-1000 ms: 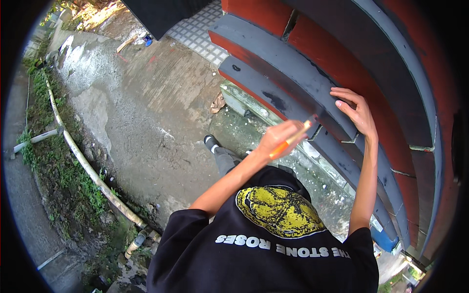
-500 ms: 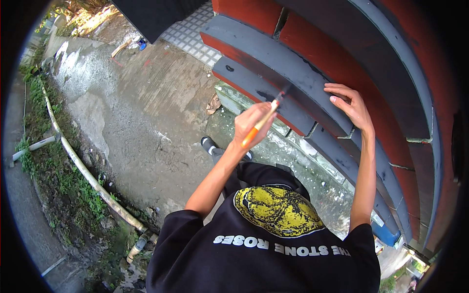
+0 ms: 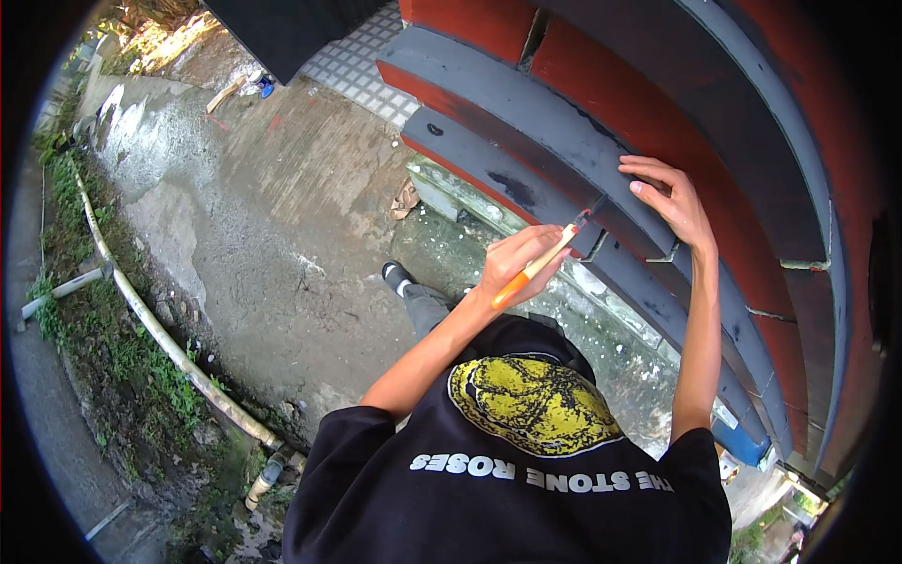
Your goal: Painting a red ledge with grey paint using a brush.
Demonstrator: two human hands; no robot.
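Note:
My left hand [image 3: 515, 261] is closed around a paintbrush [image 3: 534, 270] with a pale and orange handle. Its dark bristles point up and to the right, at the edge of a grey ledge near a gap between sections. Red and grey stepped bands make up the wall [image 3: 615, 85]. My right hand [image 3: 678, 209] has its fingers stretched out over the upper grey ledge [image 3: 526, 103], its fingertips at the surface. Dark wet-looking patches mark the lower grey ledge [image 3: 470, 155].
A mossy, paint-spattered concrete base [image 3: 451, 230] runs below the wall. Crumpled brown paper [image 3: 405, 200] lies beside it on the concrete ground [image 3: 272, 235]. A long pale pipe [image 3: 155, 324] borders plants on the left. Something blue [image 3: 740, 440] stands low at the right.
My left hand has moved right and slightly down along the wall with the paintbrush, reaching the gap between ledge sections. My right hand has stayed in place on the ledge.

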